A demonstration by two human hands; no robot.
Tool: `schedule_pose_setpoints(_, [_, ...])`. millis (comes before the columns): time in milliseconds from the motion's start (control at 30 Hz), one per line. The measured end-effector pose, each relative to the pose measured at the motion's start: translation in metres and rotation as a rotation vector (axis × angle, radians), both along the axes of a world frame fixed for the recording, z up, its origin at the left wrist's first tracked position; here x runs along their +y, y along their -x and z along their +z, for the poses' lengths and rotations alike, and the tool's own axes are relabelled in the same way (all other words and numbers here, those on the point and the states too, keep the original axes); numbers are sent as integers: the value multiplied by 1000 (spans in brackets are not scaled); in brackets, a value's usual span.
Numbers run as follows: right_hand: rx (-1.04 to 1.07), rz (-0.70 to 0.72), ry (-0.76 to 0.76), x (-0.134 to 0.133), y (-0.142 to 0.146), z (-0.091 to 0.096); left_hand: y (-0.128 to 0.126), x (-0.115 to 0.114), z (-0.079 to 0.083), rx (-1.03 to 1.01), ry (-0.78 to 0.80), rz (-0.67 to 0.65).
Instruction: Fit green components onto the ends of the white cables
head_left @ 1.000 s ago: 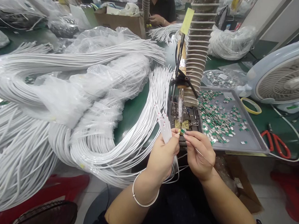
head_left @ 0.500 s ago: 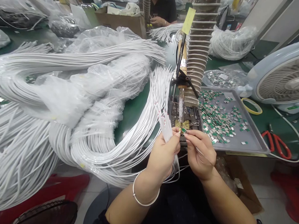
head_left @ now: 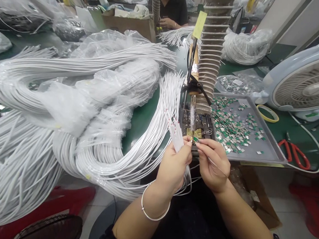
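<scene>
Cable ends (head_left: 175,133) bunch tight in our left hand (head_left: 174,167), just beside the green tab (head_left: 195,139) our right hand (head_left: 213,166) pinches below the soldering iron (head_left: 192,118); plenty of tabs (head_left: 231,127) remain on the metal tray (head_left: 265,155) at right, white cables (head_left: 92,155) heaped at left.

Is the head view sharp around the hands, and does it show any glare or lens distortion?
In the head view, the wide lens distorts the scene: the ribbed column leans and the fan stretches at the edge. The plastic bags show bright glare, while the left hand and right hand look fairly sharp.
</scene>
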State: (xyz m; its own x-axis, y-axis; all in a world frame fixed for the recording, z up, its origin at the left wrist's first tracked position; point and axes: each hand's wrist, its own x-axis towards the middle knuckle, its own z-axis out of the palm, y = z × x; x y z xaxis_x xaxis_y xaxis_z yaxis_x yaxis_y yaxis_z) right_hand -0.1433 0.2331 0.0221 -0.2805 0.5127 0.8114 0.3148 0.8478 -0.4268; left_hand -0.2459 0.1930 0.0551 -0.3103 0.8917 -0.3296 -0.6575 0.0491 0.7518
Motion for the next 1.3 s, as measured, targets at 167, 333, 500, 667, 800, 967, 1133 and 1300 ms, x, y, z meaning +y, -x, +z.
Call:
schedule_pose_setpoints(167, [0, 18, 25, -2, -2, -1, 0, -1, -4, 8, 7, -11])
schedule_pose_setpoints(333, [34, 64, 89, -5, -5, -5, 0, -4, -10, 16, 10, -40])
schedule_pose_setpoints(500, [50, 61, 205, -7, -6, -5, 3, -8, -18, 100, -18, -61])
schedule_pose_setpoints(667, [4, 58, 365, -7, -6, -5, 6, -11, -20, 218, -49, -67])
schedule_pose_setpoints(800, [35, 91, 546, -10, -5, -5, 6, -10, -19, 238, -47, -53])
schedule_pose_setpoints(967, [98, 100, 660, -12, -2, -1, 7, -8, -19, 227, -17, -96])
schedule_pose_setpoints(1133, [114, 88, 657, -10, 2, 2, 10, -5, -17, 267, -9, -94])
schedule_pose_setpoints(1300, [120, 95, 654, -7, 4, 4, 12, -3, -13, 266, 3, -88])
